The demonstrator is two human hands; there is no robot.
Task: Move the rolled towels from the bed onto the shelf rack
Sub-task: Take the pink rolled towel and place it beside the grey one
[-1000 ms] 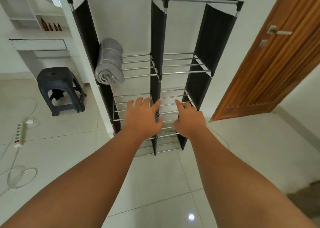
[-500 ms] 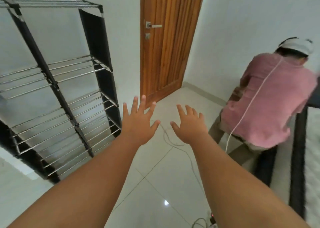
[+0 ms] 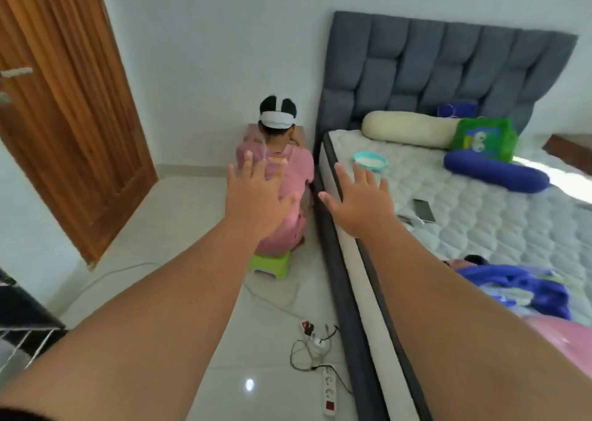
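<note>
Evidently the reach for a towel. Find a roll first, as none shows on the visible part of the bed (image 3: 480, 222); grip it round its middle so it stays wound, and step clear of the power strip (image 3: 329, 392). Palm-down on nearly straight arms, left hand (image 3: 256, 196) and right hand (image 3: 358, 201) extend with fingers (image 3: 362, 177) spread, holding nothing; the right hangs over the bed's edge. Only a corner of the rack (image 3: 22, 321) shows, lower left.

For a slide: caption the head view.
Left hand and right hand, open and empty, stretch toward the bed; a person sits beside it.
</note>
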